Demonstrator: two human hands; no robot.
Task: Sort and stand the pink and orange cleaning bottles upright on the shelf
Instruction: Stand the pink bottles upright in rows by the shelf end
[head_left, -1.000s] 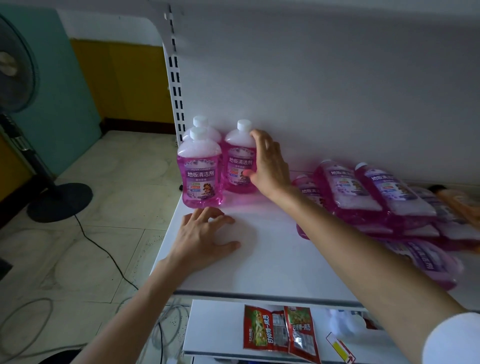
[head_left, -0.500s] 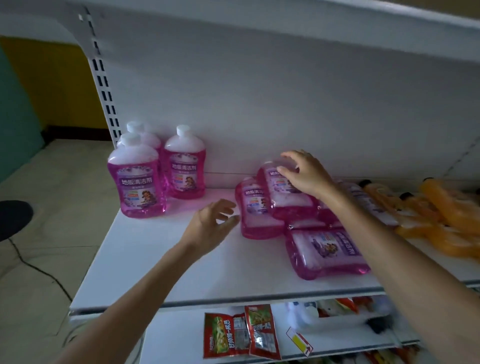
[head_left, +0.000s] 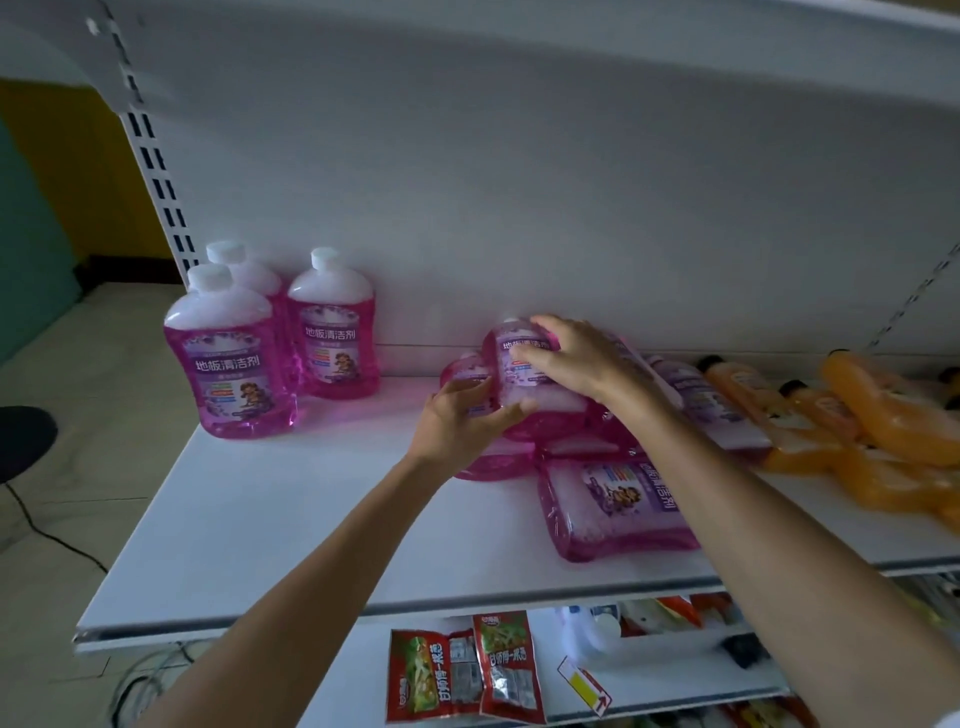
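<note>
White metal shelving fills the view, and at the left end of the shelf (head_left: 311, 519) three upright pink bottles (head_left: 228, 358) stand close together near the back panel (head_left: 571, 208). Mid-shelf, both hands are on one pink bottle (head_left: 519, 387) that lies tilted on top of a heap of others. The right hand (head_left: 576, 358) curls over its label from above, while the left hand (head_left: 457, 421) clasps its lower side, fingers wrapped round. Nearer the front edge a flat pink bottle (head_left: 618, 509) lies label up. Off to the right, orange bottles (head_left: 883, 415) lie jumbled just beside the pink heap. Down below, red snack packets (head_left: 462, 670) sit on the lower shelf (head_left: 675, 665).
</note>
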